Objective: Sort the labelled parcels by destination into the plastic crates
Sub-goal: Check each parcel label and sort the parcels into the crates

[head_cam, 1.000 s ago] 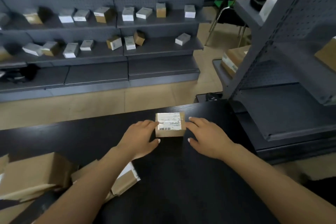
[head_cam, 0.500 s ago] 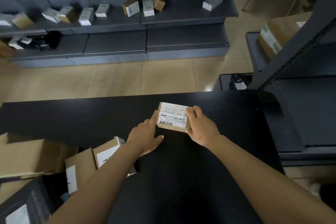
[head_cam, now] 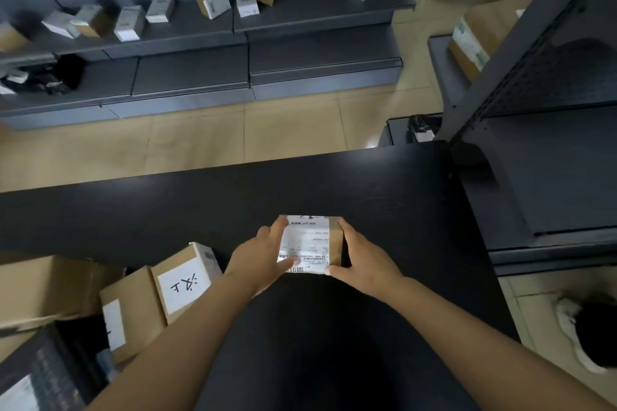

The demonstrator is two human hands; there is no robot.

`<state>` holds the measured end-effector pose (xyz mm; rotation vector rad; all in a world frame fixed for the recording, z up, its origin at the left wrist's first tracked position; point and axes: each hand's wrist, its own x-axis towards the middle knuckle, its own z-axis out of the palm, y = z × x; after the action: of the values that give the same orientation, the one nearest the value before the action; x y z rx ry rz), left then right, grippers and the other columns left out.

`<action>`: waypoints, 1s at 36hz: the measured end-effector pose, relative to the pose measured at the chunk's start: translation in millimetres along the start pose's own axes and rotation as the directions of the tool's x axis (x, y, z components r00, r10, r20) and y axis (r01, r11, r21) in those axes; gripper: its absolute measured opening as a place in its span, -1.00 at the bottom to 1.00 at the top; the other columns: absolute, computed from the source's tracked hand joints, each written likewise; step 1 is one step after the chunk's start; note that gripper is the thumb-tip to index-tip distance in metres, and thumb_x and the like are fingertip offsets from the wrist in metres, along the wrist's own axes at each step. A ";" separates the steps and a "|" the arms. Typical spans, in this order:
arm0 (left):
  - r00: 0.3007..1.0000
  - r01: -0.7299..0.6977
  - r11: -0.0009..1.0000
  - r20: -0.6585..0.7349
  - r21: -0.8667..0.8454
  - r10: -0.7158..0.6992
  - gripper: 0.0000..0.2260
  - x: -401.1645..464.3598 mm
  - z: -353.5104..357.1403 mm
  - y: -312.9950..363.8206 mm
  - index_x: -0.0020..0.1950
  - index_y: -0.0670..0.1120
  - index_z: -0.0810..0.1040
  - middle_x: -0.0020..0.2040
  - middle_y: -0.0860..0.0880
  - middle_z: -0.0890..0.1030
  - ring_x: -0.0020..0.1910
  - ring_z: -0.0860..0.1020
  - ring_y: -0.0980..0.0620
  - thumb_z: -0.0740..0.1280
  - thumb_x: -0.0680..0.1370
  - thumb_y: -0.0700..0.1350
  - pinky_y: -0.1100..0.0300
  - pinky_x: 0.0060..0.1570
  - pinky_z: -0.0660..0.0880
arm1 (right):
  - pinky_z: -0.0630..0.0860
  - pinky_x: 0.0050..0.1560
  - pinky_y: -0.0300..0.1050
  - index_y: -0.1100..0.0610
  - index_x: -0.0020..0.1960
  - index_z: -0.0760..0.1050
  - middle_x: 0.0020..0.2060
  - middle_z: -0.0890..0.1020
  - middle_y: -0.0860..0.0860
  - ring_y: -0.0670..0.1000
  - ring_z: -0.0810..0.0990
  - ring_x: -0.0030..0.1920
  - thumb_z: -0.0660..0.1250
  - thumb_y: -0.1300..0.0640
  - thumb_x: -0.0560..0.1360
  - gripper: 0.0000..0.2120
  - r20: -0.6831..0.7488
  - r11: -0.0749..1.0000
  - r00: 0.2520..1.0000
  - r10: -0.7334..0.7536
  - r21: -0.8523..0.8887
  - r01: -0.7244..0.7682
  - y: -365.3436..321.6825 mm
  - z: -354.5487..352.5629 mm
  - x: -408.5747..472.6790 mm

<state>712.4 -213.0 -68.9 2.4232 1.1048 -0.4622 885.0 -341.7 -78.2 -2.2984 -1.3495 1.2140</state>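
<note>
Here both hands hold a parcel; its label's print is unreadable.

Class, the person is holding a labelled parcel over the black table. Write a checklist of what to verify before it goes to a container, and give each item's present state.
1. Parcel held by both hands: ok, left hand and right hand grip opposite sides.
2. Label faces the person: ok, the white label is turned up.
3. Destination legible: cannot tell, print is too small.
4. Plastic crate in view: not ok, only cardboard boxes to the left with handwritten labels.
5. Table bare under the parcel: ok.
</note>
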 end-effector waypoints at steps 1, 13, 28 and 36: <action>1.000 0.006 1.000 -0.007 0.009 -0.006 -0.36 -5.1 4.2 1.8 0.47 0.05 0.07 0.28 -0.06 0.44 -0.11 0.59 0.00 0.34 0.53 0.14 0.09 -0.18 0.58 | 0.46 0.28 0.01 -0.04 0.57 -0.23 0.49 0.26 0.00 0.02 0.43 0.35 0.43 -0.06 0.46 -0.02 0.012 1.000 1.000 0.016 0.025 -0.016 -1.4 2.9 -2.5; 0.979 -0.073 0.982 -0.199 -0.176 0.037 -0.32 -66.2 -8.5 7.0 0.54 0.03 0.05 0.48 -0.03 0.30 0.17 0.53 0.00 0.36 0.55 0.02 0.12 0.09 0.51 | 0.55 0.12 -0.13 -0.10 0.56 -0.22 0.45 0.33 -0.04 -0.04 0.53 0.20 0.37 0.09 0.52 -0.10 -0.181 0.996 0.980 -0.085 0.020 0.090 -27.3 -8.4 -45.3; 0.788 -0.229 0.953 -0.612 -0.197 0.062 -0.33 -213.8 -74.1 -53.4 0.56 0.08 0.10 0.35 0.07 0.40 0.15 0.49 0.13 0.36 0.54 0.08 0.23 0.07 0.47 | 0.44 0.28 -0.01 -0.18 0.54 0.02 0.40 0.42 -0.17 -0.06 0.44 0.34 0.33 -0.04 0.54 -0.31 -0.460 0.924 0.816 -0.350 -0.029 0.380 -154.4 -12.9 -159.8; 0.734 -0.212 0.966 -0.677 -0.150 0.056 -0.40 -318.9 -59.8 -110.7 0.53 0.08 0.17 0.26 0.02 0.47 0.18 0.47 0.04 0.34 0.55 0.07 0.22 0.06 0.41 | 0.41 0.29 -0.05 -0.23 0.52 0.04 0.43 0.33 -0.19 -0.08 0.40 0.35 0.24 -0.19 0.52 -0.35 -0.418 0.836 0.756 -0.503 -0.014 0.548 -241.5 34.4 -207.5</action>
<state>434.5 -316.7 103.0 2.4888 1.1426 0.6194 658.0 -380.8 144.4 -1.7611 -1.5611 0.5671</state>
